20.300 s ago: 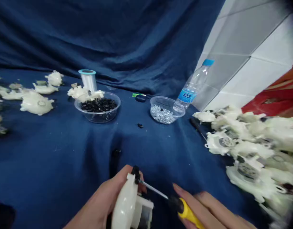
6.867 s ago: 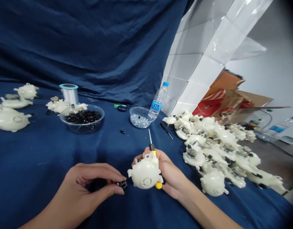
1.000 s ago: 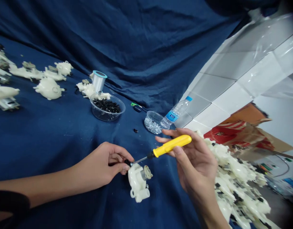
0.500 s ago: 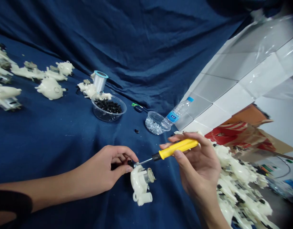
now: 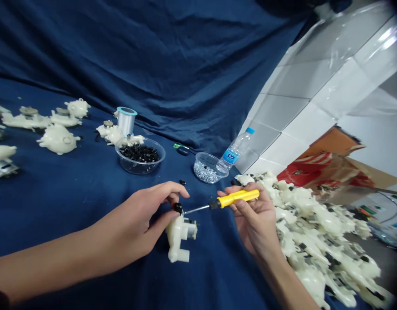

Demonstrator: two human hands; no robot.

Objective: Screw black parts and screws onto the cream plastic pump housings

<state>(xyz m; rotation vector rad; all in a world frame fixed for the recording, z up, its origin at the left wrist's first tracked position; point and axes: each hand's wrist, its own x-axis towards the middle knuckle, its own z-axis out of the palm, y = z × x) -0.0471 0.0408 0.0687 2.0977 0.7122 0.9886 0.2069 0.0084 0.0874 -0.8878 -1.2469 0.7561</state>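
- Head view: left hand pinches black clip atop white casing, between the hands; rear fingertips hidden.
- Right hand pinches yellow screwdriver; tip contact unclear.
- Left-edge casings cut off.

Blue-capped water btl, blue-rimmed spool at back L, dk-blue cloth bkgd, red/tan bag R.

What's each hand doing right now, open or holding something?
Left hand: partly curled at the black piece atop the cream unit; whether it grips cannot be told.
Right hand: closed on the yellow screwdriver.
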